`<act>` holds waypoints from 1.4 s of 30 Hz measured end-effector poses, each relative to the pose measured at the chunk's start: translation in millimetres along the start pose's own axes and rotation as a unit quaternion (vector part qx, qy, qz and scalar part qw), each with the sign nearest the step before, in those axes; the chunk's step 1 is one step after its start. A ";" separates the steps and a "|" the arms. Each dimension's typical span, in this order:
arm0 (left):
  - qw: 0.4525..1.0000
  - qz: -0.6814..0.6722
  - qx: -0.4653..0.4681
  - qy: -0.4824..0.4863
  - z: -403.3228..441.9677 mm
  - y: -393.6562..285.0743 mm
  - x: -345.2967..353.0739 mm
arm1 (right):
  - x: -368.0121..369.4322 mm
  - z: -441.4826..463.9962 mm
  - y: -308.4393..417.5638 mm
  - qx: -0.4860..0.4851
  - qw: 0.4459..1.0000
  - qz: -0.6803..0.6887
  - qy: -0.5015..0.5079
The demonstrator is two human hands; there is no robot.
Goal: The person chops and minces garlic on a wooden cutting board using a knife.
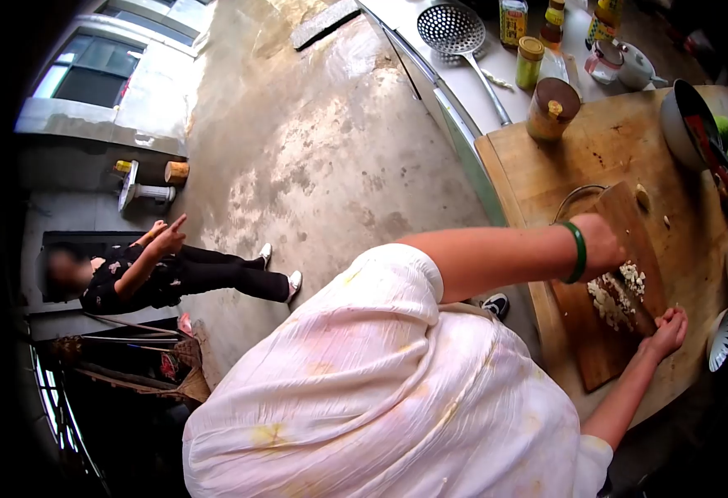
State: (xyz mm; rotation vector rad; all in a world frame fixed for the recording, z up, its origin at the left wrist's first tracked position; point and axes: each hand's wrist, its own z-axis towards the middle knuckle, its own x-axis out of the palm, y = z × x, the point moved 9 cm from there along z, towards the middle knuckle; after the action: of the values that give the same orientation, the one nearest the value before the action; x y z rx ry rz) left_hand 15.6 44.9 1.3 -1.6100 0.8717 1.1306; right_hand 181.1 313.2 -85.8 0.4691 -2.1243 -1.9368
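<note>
Left hand (600,242) and right hand (667,332) both have curled fingers, can't really tell how tight or on what; chopped white bits (606,305) sit between them on a wooden board (600,361).

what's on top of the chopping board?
Chopped white bits in two patches, with what looks like a knife blade between them. The left hand covers part of the chopping board; whatever lies directly beneath it can't be seen.

Chopped pieces (608,305) on board (598,358), board on table (538,173); jar (550,121) on table, between skimmer (451,30) and vessel (674,129).
</note>
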 end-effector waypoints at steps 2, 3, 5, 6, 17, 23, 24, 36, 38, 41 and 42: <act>0.999 0.038 0.018 0.010 9.8 2.4 -16.6 | 9.1 13.7 4.0 0.010 1.000 -0.011 -0.017; 0.999 0.038 0.009 0.035 14.0 7.8 -20.1 | 15.2 19.2 0.1 0.005 1.000 -0.004 -0.014; 0.999 0.025 -0.016 0.039 26.6 29.2 -5.9 | 24.4 32.8 -24.7 0.001 1.000 0.011 0.012; 0.999 0.022 -0.015 0.037 27.2 37.7 3.8 | 31.7 27.5 -16.1 -0.022 1.000 0.005 0.007; 0.998 0.025 0.003 0.058 17.9 12.7 7.9 | 30.0 -1.6 -5.9 -0.010 1.000 0.010 0.021; 0.999 -0.023 -0.030 0.037 23.8 37.3 18.0 | 29.1 -5.0 -5.1 -0.050 0.999 -0.015 -0.016; 0.999 0.012 -0.010 0.043 37.2 31.7 20.2 | 28.2 -3.1 -3.1 -0.062 0.998 0.000 -0.025; 0.999 0.001 -0.005 0.033 19.8 5.3 2.2 | 12.8 4.0 -24.4 -0.074 0.993 0.090 -0.031; 1.000 0.008 0.011 0.028 14.5 -4.7 -0.4 | 5.6 -6.3 -34.6 0.003 0.995 0.098 -0.025; 0.995 -0.071 -0.062 0.019 3.8 17.7 36.4 | 13.4 -9.5 -19.5 -0.107 0.991 0.079 0.005; 0.996 -0.072 -0.060 0.000 -2.1 15.3 20.3 | 17.2 -15.4 0.3 -0.157 0.988 0.011 0.004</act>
State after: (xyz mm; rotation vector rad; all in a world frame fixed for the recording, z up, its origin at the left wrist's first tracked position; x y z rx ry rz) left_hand 8.8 37.7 -22.2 -1.7406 0.6856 1.0978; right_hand 170.9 292.4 -84.8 0.3886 -1.7624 -2.1977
